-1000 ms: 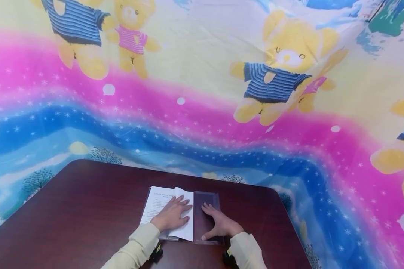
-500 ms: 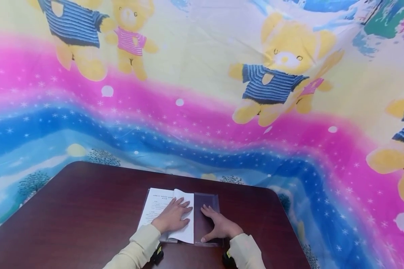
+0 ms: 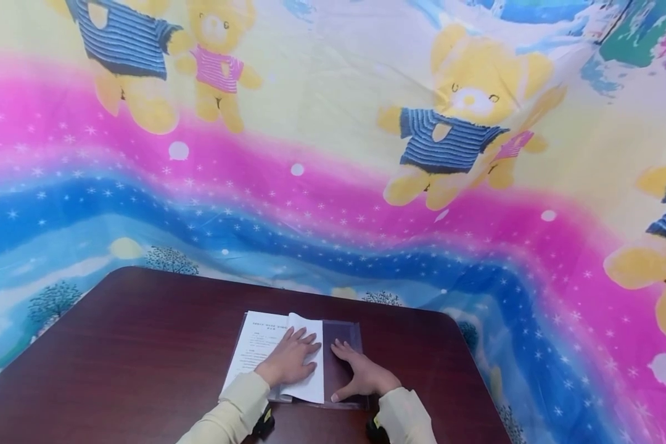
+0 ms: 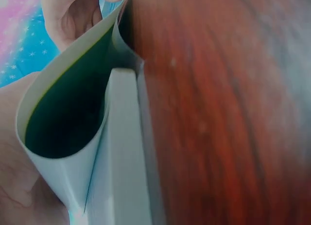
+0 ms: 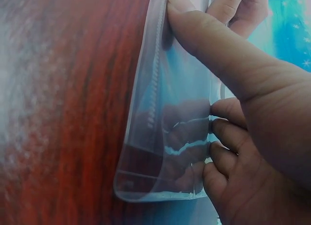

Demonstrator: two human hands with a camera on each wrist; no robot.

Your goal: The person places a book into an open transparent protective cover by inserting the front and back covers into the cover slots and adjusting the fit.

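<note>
A book with a white printed page (image 3: 255,342) lies on the dark wooden table. The left hand (image 3: 291,357), fingers spread, presses on a white sheet (image 3: 313,388) folded toward the right. From the left wrist view, this sheet (image 4: 63,174) bulges into a loop beside the thick page block (image 4: 129,142). To its right lies the flap of a clear plastic book cover (image 3: 344,330). The right hand (image 3: 366,373) rests on that flap, thumb apart from the fingers. In the right wrist view, fingertips and thumb touch the clear plastic (image 5: 146,157).
The table (image 3: 116,345) has rounded far corners and extends well to the left of the book. Behind it hangs a cloth backdrop (image 3: 311,203) printed with teddy bears and snowflakes. Light sleeves and black wrist straps are on both arms.
The left hand and the folded sheet have shifted slightly right, and the sheet's edge now overlaps the clear flap's inner edge. The right hand stays in place.
</note>
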